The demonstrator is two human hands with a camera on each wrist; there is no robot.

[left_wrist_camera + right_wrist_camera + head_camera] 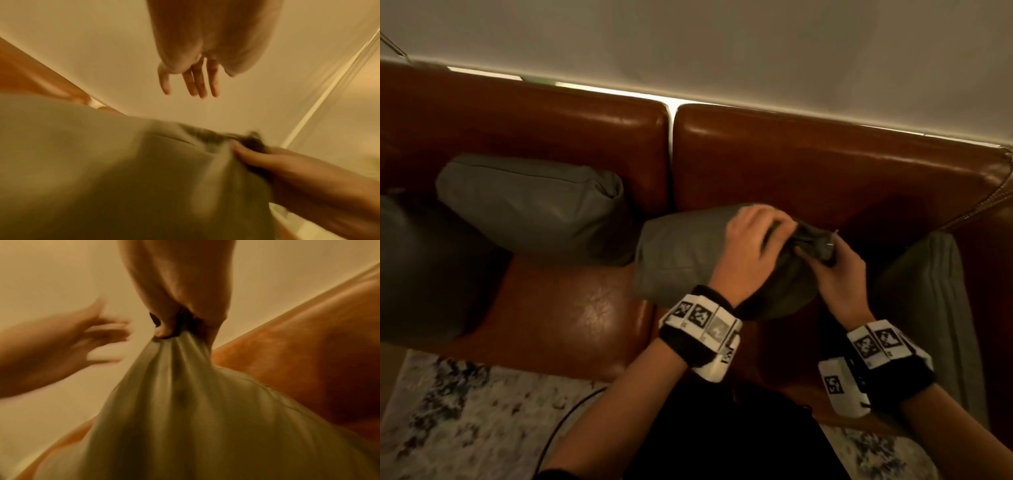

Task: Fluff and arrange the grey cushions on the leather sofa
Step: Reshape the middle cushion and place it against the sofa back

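With the right hand (837, 270) pinching a bunched corner of the grey cushion (681, 260) over the sofa (571, 318) seat, the flat-fingered left hand (748, 253) should pat just beside that pinch, firmly and evenly.

A plain pale wall (722, 44) rises behind the brown leather sofa (825, 164), with a bright strip of light (674, 102) glowing between the wall and the sofa's 2 back cushions. In front of the sofa, a pale rug (465, 418) with dark mottling covers the floor, and a thin dark cable (565, 421) curves across it. Warm, dim lighting tints everything amber.
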